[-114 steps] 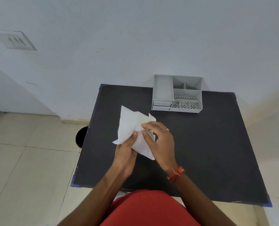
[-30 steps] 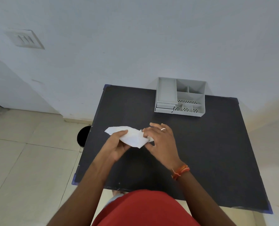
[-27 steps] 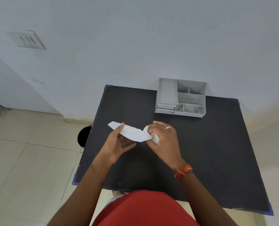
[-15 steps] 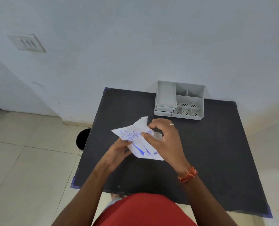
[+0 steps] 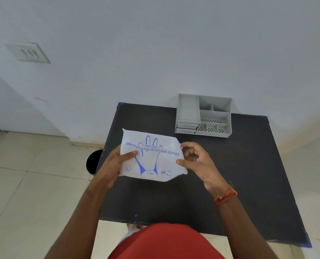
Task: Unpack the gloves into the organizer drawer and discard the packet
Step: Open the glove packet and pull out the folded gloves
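A white glove packet (image 5: 151, 157) with a blue hand outline and the print "disposable polyethylene gloves" is held flat above the black table (image 5: 239, 174), printed side up. My left hand (image 5: 116, 165) grips its left edge, thumb on top. My right hand (image 5: 196, 161) pinches its right edge between thumb and fingers. A grey organizer (image 5: 204, 115) stands at the table's far edge against the wall, with several open compartments and two shut drawers (image 5: 186, 128) at its front left.
A black round bin (image 5: 92, 162) stands on the tiled floor beside the table's left edge. A white wall rises right behind the table. My red-clothed lap shows at the bottom.
The packet went from blank side up and folded to spread out flat with its printed side facing me. Both hands shifted to its left and right edges.
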